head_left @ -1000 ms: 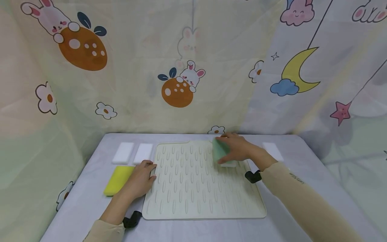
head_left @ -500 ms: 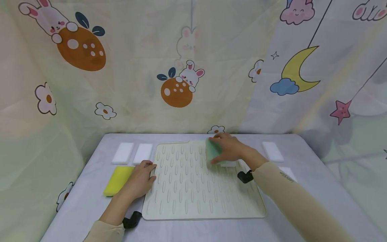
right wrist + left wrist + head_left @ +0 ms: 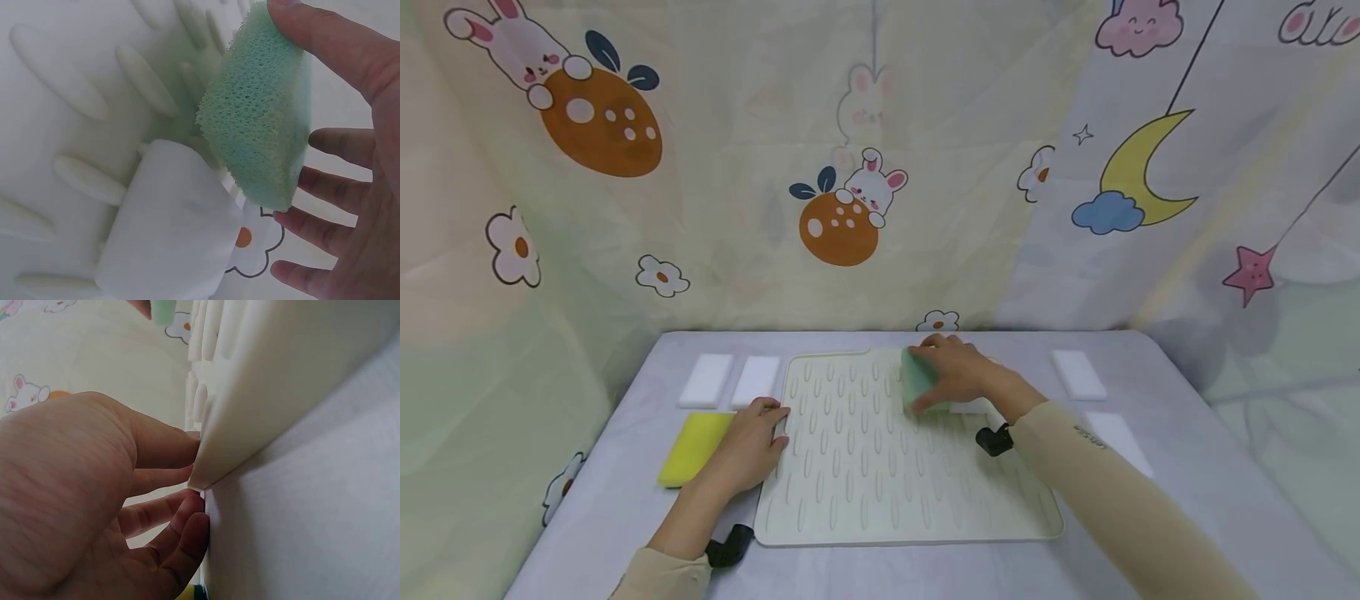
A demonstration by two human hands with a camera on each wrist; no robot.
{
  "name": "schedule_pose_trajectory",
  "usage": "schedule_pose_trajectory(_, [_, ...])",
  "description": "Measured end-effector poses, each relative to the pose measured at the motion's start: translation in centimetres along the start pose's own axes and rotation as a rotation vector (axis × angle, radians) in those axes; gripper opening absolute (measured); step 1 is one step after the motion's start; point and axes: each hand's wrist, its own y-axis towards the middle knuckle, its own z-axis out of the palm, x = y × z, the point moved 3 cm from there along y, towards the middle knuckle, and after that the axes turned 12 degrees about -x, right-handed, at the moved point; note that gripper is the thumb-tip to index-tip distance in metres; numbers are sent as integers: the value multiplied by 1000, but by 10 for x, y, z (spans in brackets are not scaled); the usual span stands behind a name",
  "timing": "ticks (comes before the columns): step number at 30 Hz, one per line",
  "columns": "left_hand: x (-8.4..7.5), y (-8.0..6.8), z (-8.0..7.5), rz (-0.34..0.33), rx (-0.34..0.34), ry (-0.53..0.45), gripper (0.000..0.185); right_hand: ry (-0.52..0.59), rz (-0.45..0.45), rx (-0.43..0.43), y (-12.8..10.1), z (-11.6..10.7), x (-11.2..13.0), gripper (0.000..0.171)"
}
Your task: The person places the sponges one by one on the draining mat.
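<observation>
My right hand (image 3: 958,372) pinches a light green, porous sponge (image 3: 256,106) between thumb and fingers, over the far middle of a cream-coloured mat (image 3: 850,467) with raised oval ridges. Tilted on edge, the sponge stands close over the ridges. A white block (image 3: 169,225) lies on the mat beside it, partly hidden by my right hand in the head view. At the mat's left edge rests my left hand (image 3: 747,446); in the left wrist view its thumb touches the rim, with the other fingertips down along the side by the white tablecloth.
Left of the mat lies a yellow sponge (image 3: 692,450), partly behind my left hand, with two white blocks (image 3: 705,381) beyond it. Two more white blocks (image 3: 1078,375) lie at the right, one partly covered by my sleeve. A printed cloth (image 3: 737,167) hangs behind the table.
My right hand has moved left across the far part of the mat with the green sponge, baring the white blocks at the right. The left hand has stayed put.
</observation>
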Motion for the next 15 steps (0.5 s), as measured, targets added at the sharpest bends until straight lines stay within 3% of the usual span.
schedule_pose_trajectory(15, [-1,0,-1,-9,11,-3,48,6,3,16,4,14,7,105])
